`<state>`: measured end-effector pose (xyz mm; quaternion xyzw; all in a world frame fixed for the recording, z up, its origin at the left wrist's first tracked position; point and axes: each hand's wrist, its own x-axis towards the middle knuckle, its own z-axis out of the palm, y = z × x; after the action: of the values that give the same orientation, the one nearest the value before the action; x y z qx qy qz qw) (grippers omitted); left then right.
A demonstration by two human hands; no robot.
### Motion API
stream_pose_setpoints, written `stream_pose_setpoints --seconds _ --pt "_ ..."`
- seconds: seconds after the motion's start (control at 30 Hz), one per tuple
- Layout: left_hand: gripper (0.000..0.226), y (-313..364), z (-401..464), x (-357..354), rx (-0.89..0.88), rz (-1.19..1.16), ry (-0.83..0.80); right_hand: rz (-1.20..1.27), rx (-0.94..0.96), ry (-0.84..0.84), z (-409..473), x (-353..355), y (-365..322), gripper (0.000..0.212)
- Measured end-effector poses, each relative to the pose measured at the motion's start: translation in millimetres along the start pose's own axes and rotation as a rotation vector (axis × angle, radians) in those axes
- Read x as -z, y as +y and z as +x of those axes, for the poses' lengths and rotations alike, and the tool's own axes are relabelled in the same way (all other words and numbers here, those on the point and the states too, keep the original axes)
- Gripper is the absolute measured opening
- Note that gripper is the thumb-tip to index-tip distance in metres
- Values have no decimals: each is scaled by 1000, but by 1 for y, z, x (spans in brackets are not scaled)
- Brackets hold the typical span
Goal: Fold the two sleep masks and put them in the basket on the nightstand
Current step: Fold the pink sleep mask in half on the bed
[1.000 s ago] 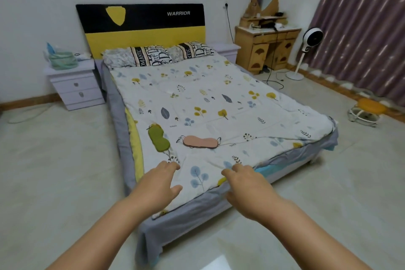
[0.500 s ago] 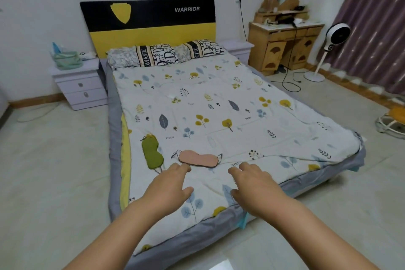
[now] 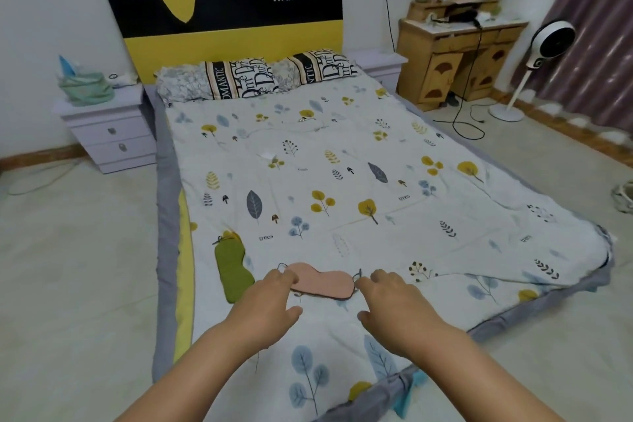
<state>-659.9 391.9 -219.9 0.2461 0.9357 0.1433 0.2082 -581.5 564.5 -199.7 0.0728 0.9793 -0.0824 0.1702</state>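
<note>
A pink sleep mask (image 3: 323,284) lies flat near the foot of the bed, and a green sleep mask (image 3: 232,269) lies to its left. My left hand (image 3: 265,308) reaches over the pink mask's left end with fingers spread, the fingertips at or on its edge. At the mask's right end is my right hand (image 3: 390,308), fingers apart, holding nothing. A pale green basket (image 3: 87,89) stands on the lilac nightstand (image 3: 109,134) at the far left of the headboard.
The bed's patterned quilt (image 3: 342,181) fills the middle, with pillows (image 3: 253,77) at the headboard. A wooden dressing table (image 3: 455,58), a black cable on the floor and a white fan (image 3: 544,44) stand at the right, before a curtain.
I have moved closer to the bed. Both hands have advanced from the quilt's near edge to the two ends of the pink mask.
</note>
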Motion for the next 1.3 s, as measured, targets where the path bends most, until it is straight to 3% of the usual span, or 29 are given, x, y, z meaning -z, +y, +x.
stream_pose_setpoints --seconds 0.43,0.77,1.0,1.3 --pt "46 -38 131 -15 -3 15 -145 65 -74 -78 123 -20 23 37" --pt "39 -65 210 -79 68 -32 -173 100 -95 -191 204 -81 50 31" --pt "34 -76 249 -136 82 49 -219 132 -115 -256 236 -141 74 15" --pt "31 -91 287 -203 49 127 -208 165 -158 -219 271 -209 86 33"
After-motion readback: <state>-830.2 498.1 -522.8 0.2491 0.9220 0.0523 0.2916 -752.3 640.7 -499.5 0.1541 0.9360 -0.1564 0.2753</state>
